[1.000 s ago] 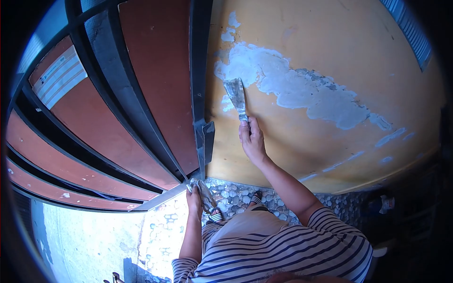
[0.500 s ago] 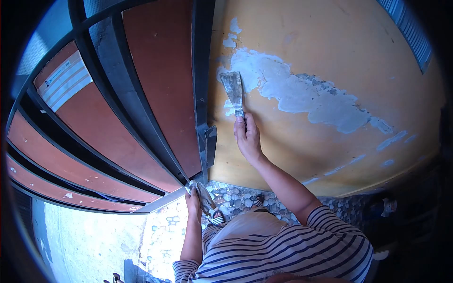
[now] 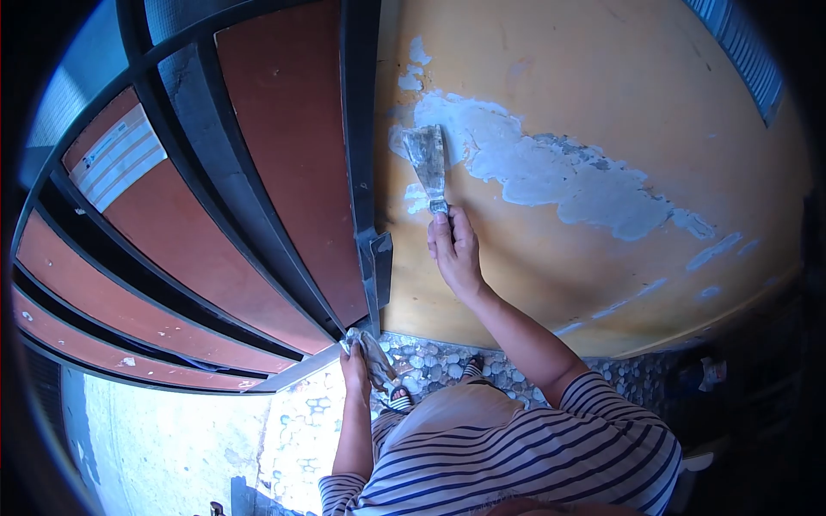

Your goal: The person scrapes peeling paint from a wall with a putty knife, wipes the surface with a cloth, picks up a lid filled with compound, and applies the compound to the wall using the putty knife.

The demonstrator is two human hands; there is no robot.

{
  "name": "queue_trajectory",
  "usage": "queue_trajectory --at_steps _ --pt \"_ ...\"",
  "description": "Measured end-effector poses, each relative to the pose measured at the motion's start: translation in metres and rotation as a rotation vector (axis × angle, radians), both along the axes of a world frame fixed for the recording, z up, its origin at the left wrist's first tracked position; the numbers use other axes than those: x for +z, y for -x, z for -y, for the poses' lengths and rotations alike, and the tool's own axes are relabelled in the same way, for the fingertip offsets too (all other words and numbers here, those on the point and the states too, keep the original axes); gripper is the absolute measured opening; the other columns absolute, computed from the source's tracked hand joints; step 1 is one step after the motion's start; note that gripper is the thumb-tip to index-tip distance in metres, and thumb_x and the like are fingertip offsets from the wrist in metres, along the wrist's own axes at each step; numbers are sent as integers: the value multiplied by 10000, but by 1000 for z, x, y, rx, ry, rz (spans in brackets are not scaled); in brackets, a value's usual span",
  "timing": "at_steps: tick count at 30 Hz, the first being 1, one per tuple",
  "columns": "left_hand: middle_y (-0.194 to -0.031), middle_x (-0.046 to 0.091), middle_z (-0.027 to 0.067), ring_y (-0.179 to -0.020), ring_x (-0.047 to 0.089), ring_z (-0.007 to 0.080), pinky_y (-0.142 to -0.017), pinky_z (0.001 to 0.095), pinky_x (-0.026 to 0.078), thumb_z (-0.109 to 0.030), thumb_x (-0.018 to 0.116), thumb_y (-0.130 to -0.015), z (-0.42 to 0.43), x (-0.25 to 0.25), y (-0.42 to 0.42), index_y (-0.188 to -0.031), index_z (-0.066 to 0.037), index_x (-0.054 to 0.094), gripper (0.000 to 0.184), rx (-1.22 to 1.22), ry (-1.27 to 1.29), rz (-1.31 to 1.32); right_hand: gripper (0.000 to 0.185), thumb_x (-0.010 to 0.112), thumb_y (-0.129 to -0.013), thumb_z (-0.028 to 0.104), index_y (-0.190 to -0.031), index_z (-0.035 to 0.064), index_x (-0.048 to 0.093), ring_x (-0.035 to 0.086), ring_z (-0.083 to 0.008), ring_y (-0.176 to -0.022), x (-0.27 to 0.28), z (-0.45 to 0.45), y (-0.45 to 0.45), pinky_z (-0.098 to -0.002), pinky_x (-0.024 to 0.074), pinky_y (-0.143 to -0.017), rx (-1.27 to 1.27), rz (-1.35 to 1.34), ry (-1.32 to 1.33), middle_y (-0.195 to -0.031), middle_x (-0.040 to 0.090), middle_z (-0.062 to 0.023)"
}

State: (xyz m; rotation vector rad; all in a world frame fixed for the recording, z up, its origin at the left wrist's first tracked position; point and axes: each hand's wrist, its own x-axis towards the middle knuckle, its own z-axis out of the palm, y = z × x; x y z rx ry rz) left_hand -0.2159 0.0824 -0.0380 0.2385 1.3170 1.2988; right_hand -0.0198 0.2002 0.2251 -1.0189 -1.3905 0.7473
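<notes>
My right hand [image 3: 456, 249] is closed round the handle of a putty knife [image 3: 428, 163]. The wide, stained blade points up, its top edge over the left end of a pale patch of filler [image 3: 594, 189] on the yellow wall [image 3: 533, 284]. Whether the blade presses on the wall is hard to tell. Low down, beside the foot of the gate, my left hand [image 3: 354, 365] grips a crumpled greyish bag or cloth [image 3: 372, 354] whose contents are hidden.
A gate with dark bars and red panels [image 3: 288, 129] stands at the left, a metal bracket [image 3: 381, 258] on its edge. Pebbled ground [image 3: 422, 361] and my sandalled feet lie below. A louvred opening [image 3: 744, 52] is at the top right.
Compared with a second ago, the putty knife and my right hand are slightly higher on the wall. The view has shifted a little. My left hand keeps its hold.
</notes>
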Motion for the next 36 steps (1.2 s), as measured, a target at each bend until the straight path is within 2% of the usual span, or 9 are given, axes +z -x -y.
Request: queue_trajectory --at_steps 2,8,13,15,21,28,29,33,36 --pt "-1116 624 121 -1000 626 219 -873 355 510 -204 511 -971 0 -9 1 -1221 3 518 326 11 -49 -19 191 417 -1046 214 -967 45 461 430 -52 -531 -26 12 -14 -210 365 -473 19 -28 45 -689 480 0" --pt "-1076 626 106 -960 627 209 -847 350 514 -210 512 -972 10 -9 3 -1206 -3 521 312 23 -46 -39 183 446 -1035 218 -988 42 466 426 -45 -536 -57 35 -49 -221 371 -478 -84 -86 118 -656 457 20" --pt "-1083 622 106 -945 630 216 -828 349 518 -216 512 -972 2 1 -2 -1216 -15 521 316 -25 18 -53 188 438 -1038 217 -981 39 464 431 -48 -540 -44 18 -44 -222 371 -479 -86 -114 97 -656 456 18" --pt "-1070 626 85 -932 605 169 -822 309 495 -175 518 -973 -1 7 -6 -1188 -15 538 269 -38 -6 -16 187 409 -1048 210 -1045 35 475 399 -44 -495 -35 6 -40 -194 325 -426 -62 -121 -13 -679 453 6" --pt "-1051 627 79 -937 606 172 -826 313 497 -173 512 -973 -2 10 -12 -1186 -17 538 265 -16 -45 -9 212 405 -1050 233 -1023 35 476 414 -50 -508 -43 17 -40 -208 341 -433 -82 -105 35 -680 457 2" --pt "-1101 623 85 -973 611 178 -866 323 497 -165 510 -980 8 -9 -4 -1206 -26 529 266 -14 -25 17 204 415 -1047 227 -1009 38 482 409 -43 -507 -13 -1 -40 -206 340 -432 -79 -62 1 -669 453 11" --pt "-1105 623 85 -975 612 179 -866 325 498 -167 511 -981 7 -12 -2 -1208 -27 528 267 -8 -18 22 217 432 -1041 241 -968 42 480 427 -48 -513 -13 2 -40 -226 361 -454 -90 -72 9 -650 465 14" --pt "-1111 621 89 -984 614 184 -870 328 500 -172 510 -985 6 5 -5 -1204 -23 528 266 10 2 12 237 454 -1033 255 -925 45 480 445 -60 -511 -26 10 -44 -253 384 -476 -121 -49 38 -627 475 17" --pt "-1115 620 95 -992 616 190 -875 332 501 -175 514 -985 10 -2 -6 -1211 -18 521 275 -7 -5 -2 221 416 -1048 237 -950 44 460 411 -47 -518 -10 3 -42 -213 356 -461 -87 -37 -8 -647 441 17"
